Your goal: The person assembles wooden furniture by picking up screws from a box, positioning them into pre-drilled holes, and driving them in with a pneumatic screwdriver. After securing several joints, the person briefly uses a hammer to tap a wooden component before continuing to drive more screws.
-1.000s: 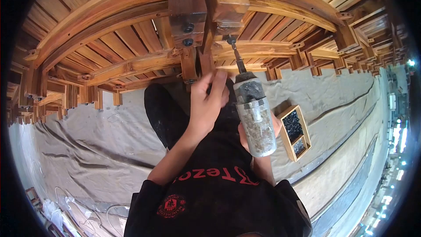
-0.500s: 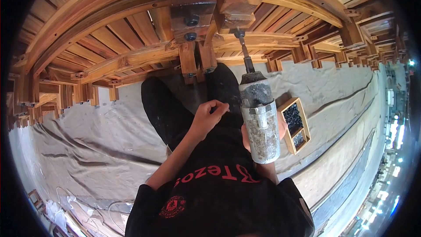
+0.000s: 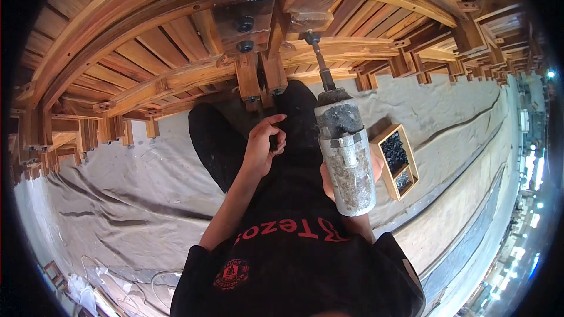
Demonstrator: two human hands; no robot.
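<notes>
Left hand (image 3: 261, 147) is off the frame (image 3: 147, 53) since a second ago, fingers curled near the lap; whether they pinch anything, we cannot tell. Right hand (image 3: 373, 167) grips the drill (image 3: 346, 152), bit on the far bolt (image 3: 309, 37), so the drill bears there unaided.

1. Red lettering (image 3: 291, 229) is running upside down across the black shirt (image 3: 317, 282), and it's reading "Tezos".
2. A round red crest (image 3: 230, 274) is showing on the shirt, its ring of letters coming through too small to read.

Timber frame (image 3: 176, 41) crowds overhead; open room above ground cloth (image 3: 117, 199).
</notes>
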